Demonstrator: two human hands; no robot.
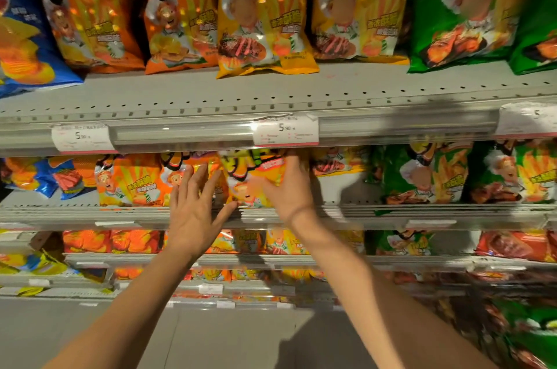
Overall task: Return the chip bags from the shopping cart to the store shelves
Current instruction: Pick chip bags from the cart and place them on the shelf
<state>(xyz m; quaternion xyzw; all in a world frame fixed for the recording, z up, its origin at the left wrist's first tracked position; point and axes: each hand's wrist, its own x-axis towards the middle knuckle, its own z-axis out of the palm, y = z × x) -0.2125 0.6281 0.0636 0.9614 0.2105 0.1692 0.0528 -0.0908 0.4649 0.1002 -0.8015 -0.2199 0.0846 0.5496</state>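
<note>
Left hand (pixel 193 212) fingers spread, grip released; right hand (pixel 291 187) flat against glossy yellow chip bag (pixel 253 178). Press bag upright, fully behind grey metal shelf (pixel 422 212) lip.

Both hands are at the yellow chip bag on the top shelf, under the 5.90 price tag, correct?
Not the top shelf. The head view shows the left hand and right hand at the yellow foil chip bag on the second shelf down, just under the white 5.90 price tag.
</note>
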